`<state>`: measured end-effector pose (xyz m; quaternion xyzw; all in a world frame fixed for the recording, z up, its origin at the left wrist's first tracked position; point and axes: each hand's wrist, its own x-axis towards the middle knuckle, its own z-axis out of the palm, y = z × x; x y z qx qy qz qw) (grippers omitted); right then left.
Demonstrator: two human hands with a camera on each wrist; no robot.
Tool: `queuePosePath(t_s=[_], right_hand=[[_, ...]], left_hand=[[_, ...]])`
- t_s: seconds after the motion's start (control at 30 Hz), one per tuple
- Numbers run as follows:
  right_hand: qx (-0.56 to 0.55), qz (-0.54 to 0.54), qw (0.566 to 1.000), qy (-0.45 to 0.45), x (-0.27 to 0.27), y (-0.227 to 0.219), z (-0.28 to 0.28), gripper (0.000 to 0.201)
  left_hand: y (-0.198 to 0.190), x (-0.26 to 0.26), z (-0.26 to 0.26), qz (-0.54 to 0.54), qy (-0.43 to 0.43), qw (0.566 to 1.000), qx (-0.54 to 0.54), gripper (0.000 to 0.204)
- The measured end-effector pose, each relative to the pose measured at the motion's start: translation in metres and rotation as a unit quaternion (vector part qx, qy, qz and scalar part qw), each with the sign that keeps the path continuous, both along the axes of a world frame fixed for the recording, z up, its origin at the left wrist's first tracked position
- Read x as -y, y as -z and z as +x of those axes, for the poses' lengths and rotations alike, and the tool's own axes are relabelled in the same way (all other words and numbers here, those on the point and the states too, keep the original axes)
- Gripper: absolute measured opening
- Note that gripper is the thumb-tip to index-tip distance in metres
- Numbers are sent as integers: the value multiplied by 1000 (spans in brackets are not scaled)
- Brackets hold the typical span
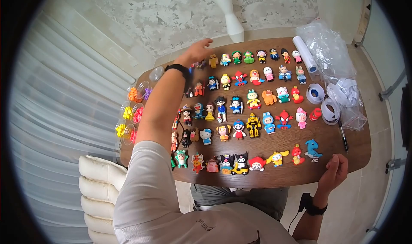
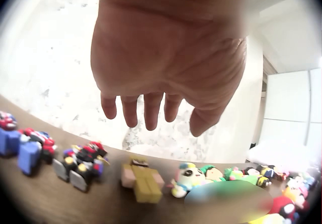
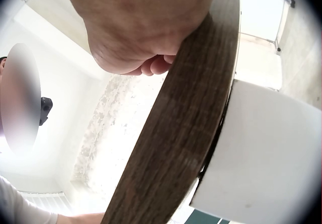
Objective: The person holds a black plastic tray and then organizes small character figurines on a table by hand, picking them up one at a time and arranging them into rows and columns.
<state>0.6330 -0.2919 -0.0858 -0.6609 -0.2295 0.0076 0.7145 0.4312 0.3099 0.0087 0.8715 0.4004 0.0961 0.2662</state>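
My left hand (image 1: 197,51) reaches over the far left of the table with its fingers extended and nothing in its grasp. Below it in the left wrist view stand a gold blocky figure (image 2: 143,183) and a dark red-and-purple figure (image 2: 83,166). Rows of small cartoon figures cover the tabletop, among them a Spider-Man (image 1: 240,78) and a yellow robot (image 1: 253,125); my left forearm hides some. At the near right edge, my right hand (image 1: 334,173) rests with loosely curled fingers and holds nothing. Nearest to it are a blue dinosaur-like figure (image 1: 313,150) and a black pen (image 1: 343,134).
Clear cups with yellow bows (image 1: 128,112) and other coloured pieces line the left edge. On the right lie a white paper roll (image 1: 304,55), tape rolls (image 1: 316,93) and clear plastic bags (image 1: 330,50). A cream padded chair (image 1: 101,192) stands at the near left.
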Motion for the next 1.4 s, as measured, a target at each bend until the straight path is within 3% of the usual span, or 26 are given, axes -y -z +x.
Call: queuePosePath(t_s=[0.1,0.23,0.37,0.53,0.63,0.73,0.93,1.03,1.13,1.4], right_hand=[[0,4,1000,-5,0,3,1,14],[8,4,1000,-6,0,5,2,14],[12,-5,1000,-8,0,3,2,15],[8,-19,1000,-5,1,6,4,16],[15,-31,999,9,-1,4,3,17],[20,-37,999,11,-1,4,3,17],[29,-48,998,17,-3,1,3,17],[33,-44,998,15,-3,3,4,17],[29,-44,998,19,-4,2,3,17],[28,-47,998,23,-4,2,2,17]], left_hand=[[-14,-11,-29,164,5,957,-241,63],[-20,1,-60,86,-34,948,-305,66],[-6,-14,-86,16,-54,958,-282,76],[-24,-2,-99,-55,-78,962,-255,82],[-24,1,-108,10,-21,945,-326,84],[-35,18,-104,9,-22,933,-358,87],[-7,7,-90,-2,56,990,-129,86],[7,-3,-75,162,117,956,-212,85],[10,-5,-66,117,98,958,-244,84],[13,3,-62,122,68,967,-214,83]])
